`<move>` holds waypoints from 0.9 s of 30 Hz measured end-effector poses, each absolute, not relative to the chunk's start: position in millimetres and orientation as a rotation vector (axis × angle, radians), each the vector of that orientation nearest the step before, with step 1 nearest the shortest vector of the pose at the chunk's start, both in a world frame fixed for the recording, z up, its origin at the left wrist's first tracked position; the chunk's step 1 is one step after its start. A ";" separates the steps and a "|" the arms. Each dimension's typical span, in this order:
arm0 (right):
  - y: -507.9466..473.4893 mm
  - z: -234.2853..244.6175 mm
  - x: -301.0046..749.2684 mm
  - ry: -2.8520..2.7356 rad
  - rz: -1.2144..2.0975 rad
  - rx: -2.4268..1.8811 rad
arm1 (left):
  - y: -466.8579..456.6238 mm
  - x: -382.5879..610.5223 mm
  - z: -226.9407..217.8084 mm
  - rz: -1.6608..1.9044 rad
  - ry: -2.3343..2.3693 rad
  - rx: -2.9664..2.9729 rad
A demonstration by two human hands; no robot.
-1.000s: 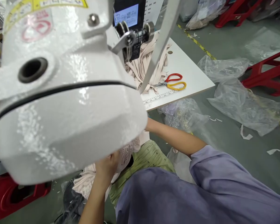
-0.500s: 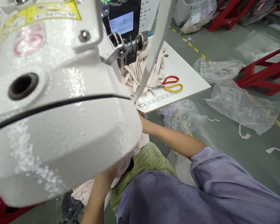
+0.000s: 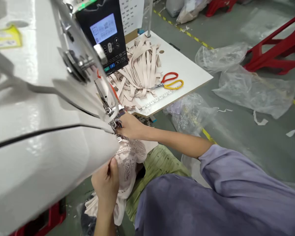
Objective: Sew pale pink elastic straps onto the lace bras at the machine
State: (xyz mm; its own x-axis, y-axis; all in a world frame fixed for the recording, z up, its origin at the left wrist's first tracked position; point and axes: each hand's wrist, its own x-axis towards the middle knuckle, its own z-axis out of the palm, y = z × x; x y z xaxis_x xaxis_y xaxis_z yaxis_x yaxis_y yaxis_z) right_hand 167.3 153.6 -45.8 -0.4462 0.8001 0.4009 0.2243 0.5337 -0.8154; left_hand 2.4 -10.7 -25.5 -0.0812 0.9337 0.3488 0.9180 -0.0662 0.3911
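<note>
A pale pink lace garment (image 3: 127, 165) hangs from the needle area of a white sewing machine (image 3: 64, 157) down over my lap. My left hand (image 3: 105, 178) is closed on the garment's left edge, thumb on top, just below the machine head. Close beside the presser foot (image 3: 116, 124) is my right hand (image 3: 131, 126). Its fingertips are hidden behind the machine parts, so I cannot tell whether they grip anything.
A black control panel (image 3: 108, 42) with a lit screen stands behind the needle. On the white table (image 3: 186, 72) lie pale fabric strips (image 3: 142, 65) and red-and-yellow-handled scissors (image 3: 170, 82). Plastic bags (image 3: 255, 88) and a red stool (image 3: 272, 46) are on the floor.
The view has shifted, so the machine head sits further left and the needle area shows. Both hands, mostly hidden behind the head before, are now visible at the lace garment.
</note>
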 end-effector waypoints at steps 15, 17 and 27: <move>146.7 -43.2 171.4 -1.867 0.968 -0.794 | -10.0 7.3 -19.1 0.976 2.148 1.857; 147.1 -43.6 171.8 -1.876 0.968 -0.793 | -9.7 8.9 -18.9 0.968 2.145 1.870; 148.7 -41.2 173.8 -1.883 0.972 -0.775 | -4.9 14.4 -16.4 0.917 2.178 1.854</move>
